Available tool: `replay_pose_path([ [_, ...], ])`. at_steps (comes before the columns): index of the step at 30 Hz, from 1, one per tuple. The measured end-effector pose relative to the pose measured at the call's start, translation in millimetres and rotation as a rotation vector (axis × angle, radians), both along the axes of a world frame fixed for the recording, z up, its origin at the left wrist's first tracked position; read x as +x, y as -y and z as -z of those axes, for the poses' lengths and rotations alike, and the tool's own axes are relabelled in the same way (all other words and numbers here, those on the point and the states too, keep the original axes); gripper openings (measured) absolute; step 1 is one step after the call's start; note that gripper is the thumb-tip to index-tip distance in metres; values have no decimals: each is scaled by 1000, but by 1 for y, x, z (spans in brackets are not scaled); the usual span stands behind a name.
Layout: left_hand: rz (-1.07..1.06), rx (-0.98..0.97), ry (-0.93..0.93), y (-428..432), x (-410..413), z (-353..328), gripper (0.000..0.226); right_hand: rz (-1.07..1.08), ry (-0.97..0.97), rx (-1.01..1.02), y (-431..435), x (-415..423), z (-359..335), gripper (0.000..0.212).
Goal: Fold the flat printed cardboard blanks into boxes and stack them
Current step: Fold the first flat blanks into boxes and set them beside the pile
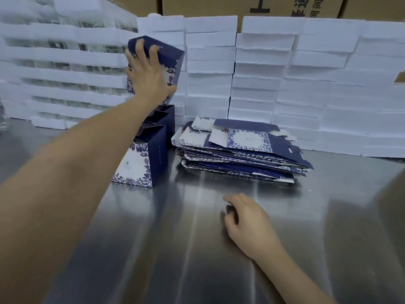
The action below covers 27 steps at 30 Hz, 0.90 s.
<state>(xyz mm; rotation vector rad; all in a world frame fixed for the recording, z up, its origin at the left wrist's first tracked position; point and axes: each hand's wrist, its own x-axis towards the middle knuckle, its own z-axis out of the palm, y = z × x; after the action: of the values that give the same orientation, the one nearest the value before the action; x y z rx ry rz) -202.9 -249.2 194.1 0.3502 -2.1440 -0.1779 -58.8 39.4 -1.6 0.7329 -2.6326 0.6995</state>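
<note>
A steel table [219,249] carries everything, and the pile of flat blanks [241,150] near its middle serves as the landmark. Behind the pile rises a wall of white foam trays [285,73], with brown cartons [219,5] above that. To the left of the pile stands a column of folded boxes [142,156], nested one into the next with their mouths open. Above that column, up and to the left of the pile, the newest box [168,55] is tilted in the air, and the left hand [149,77] holds it with fingers spread across its side and fingertips hooked over the dark top edge. In front of the pile, nearer the person, the right hand [245,220] rests on the steel with fingers loosely curled and nothing in it. The step looks like adding this box to the column. To do it well, I would square the box so its base lines up with the open mouth below, lower it straight, and use the free hand to steady the column.
</note>
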Motion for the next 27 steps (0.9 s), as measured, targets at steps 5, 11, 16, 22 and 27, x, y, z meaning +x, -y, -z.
replay_pose_path([
  [5, -46, 213, 220, 41, -40, 27, 113, -4, -15, 29, 5, -6, 0, 22],
  [11, -46, 146, 281, 53, -65, 32, 119, -17, 0, 59, 6, -10, -2, 17],
  [16, -73, 27, 412, 50, -78, 27, 118, -11, 22, 68, 8, -7, -3, 18],
  [22, -25, 180, 506, 51, -75, 17, 125, 10, 36, 49, 8, -8, -2, 20],
  [27, 21, 198, 752, 47, -36, -25, 109, 49, 23, 63, 12, -8, -6, 19],
])
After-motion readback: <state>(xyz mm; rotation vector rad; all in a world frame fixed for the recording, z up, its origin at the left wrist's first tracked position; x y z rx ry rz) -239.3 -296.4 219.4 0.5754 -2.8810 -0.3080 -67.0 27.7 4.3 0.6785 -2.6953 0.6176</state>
